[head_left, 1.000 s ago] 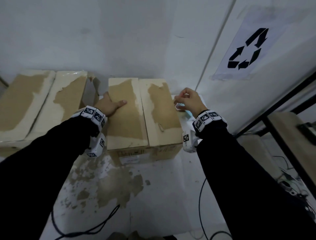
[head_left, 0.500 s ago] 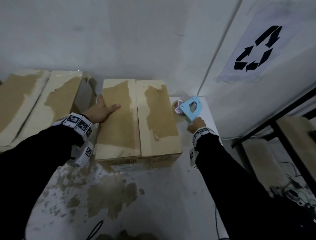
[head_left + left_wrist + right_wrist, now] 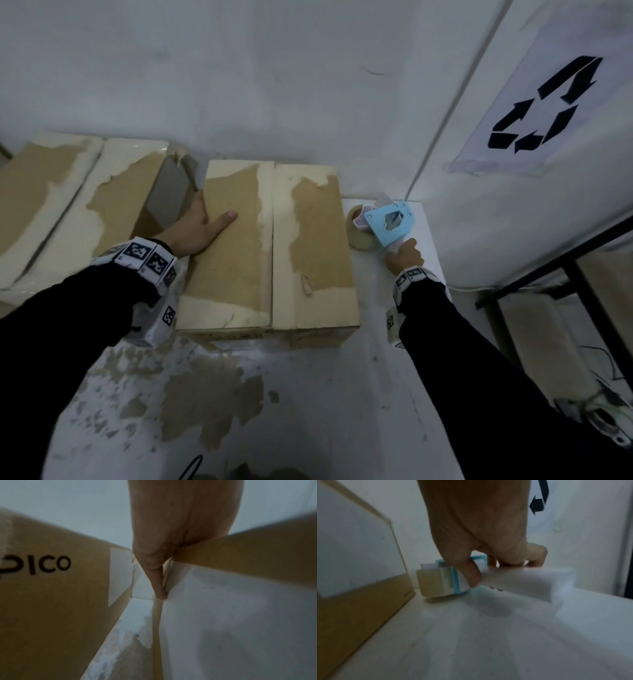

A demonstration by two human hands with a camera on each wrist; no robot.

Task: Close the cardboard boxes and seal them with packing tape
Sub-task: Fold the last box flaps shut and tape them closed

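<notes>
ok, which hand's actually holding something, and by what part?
The right hand grips the tape dispenser by its handle. The left hand holds nothing; it rests flat on the middle box, thumb on top.

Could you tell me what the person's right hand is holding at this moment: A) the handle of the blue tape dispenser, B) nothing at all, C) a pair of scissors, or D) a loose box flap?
A: the right hand grips the white handle of the blue tape dispenser, which sits beside the closed box.
</notes>
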